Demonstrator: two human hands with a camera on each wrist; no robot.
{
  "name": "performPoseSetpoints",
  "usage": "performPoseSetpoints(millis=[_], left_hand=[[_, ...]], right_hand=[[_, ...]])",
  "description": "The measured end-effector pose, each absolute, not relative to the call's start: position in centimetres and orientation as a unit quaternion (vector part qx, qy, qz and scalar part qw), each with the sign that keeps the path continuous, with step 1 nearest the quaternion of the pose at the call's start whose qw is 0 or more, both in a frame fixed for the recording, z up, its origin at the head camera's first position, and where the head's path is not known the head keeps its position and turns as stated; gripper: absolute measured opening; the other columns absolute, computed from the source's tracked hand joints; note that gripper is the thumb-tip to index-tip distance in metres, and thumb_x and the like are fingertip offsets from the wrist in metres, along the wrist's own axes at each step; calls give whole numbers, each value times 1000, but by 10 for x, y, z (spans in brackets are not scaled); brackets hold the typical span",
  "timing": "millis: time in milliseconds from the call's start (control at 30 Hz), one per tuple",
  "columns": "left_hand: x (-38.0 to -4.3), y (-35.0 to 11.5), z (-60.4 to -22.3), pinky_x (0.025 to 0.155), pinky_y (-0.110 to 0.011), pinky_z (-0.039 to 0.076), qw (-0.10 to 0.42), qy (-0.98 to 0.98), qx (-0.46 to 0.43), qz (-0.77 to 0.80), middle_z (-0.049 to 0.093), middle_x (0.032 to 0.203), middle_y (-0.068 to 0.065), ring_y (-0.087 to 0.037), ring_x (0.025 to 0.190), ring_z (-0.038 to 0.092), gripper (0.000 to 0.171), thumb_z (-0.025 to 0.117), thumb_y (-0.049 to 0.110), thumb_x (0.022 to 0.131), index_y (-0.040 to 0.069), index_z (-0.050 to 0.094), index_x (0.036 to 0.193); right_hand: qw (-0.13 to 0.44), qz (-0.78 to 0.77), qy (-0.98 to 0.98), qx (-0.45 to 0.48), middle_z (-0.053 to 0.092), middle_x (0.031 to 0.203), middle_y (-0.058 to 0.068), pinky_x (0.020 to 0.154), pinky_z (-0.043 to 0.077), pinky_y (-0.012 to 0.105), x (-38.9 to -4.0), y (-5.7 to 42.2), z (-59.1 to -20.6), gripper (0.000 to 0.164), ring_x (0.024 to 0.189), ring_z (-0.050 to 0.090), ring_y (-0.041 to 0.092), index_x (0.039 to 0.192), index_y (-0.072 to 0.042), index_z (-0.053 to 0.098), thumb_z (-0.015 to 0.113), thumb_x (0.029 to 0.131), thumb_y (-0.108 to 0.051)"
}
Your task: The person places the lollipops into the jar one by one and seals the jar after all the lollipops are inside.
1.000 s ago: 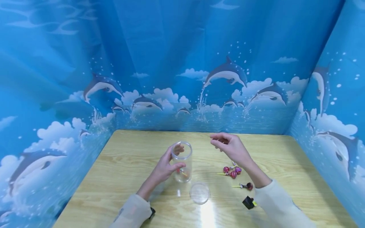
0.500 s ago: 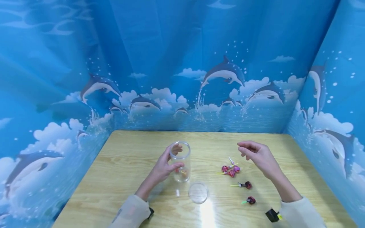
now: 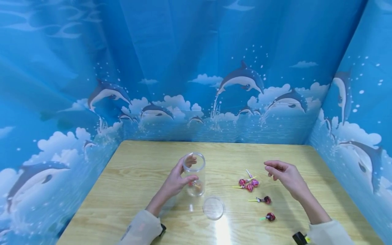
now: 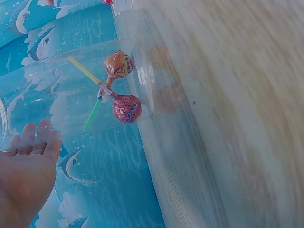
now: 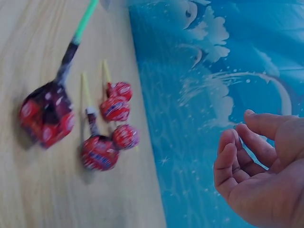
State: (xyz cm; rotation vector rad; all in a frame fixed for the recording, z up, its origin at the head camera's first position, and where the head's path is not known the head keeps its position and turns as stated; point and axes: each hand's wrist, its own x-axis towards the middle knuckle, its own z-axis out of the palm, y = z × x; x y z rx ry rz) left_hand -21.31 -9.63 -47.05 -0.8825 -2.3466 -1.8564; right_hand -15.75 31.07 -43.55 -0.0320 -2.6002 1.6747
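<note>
My left hand grips a clear plastic jar, thumb on the near side and fingers behind it. The jar stands upright on the table with its mouth uncovered. Inside, at the bottom, lie an orange-wrapped lollipop and a red-wrapped lollipop. Over the right side of the table, my right hand hovers with loosely bent fingers and holds nothing. Left of it is a cluster of several red and purple lollipops. Nearer the front lie a dark red lollipop with a yellow stick and another lollipop with a green stick.
A round clear lid lies flat on the wooden table, just in front of the jar. Blue dolphin-printed curtains enclose the table at the back and sides.
My right hand has moved right and toward the front, away from the jar, uncovering the green-stick lollipop. The left hand keeps its hold on the jar.
</note>
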Motion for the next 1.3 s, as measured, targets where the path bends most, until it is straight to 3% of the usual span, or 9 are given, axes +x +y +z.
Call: performPoseSetpoints(millis=[367, 933, 1300], left_hand=[[-212, -96, -469, 118, -60, 34, 5, -751, -281, -597, 53, 146, -25, -41, 134, 53, 81, 80, 5, 87, 1, 37, 155], [-212, -96, -470, 118, -60, 34, 3, -753, -277, -597, 54, 147, -22, -40, 135, 53, 81, 81, 8, 88, 2, 36, 155], [-211, -96, -468, 119, -60, 33, 0, -746, -281, -604, 53, 148, -23, -41, 135, 52, 81, 81, 7, 88, 0, 36, 155]], right_hand=[[-25, 543, -839, -27, 72, 104, 16, 70, 60, 32, -176, 321, -473, 45, 84, 67, 20, 135, 14, 57, 66, 104, -18], [-83, 536, -840, -25, 70, 91, 11, 56, 54, 24, -190, 316, -501, 40, 74, 62, 18, 132, 14, 58, 65, 101, -10], [-94, 500, -861, -6, 68, 88, 7, 59, 50, 25, -195, 309, -500, 35, 75, 61, 19, 128, 12, 62, 65, 101, -9]])
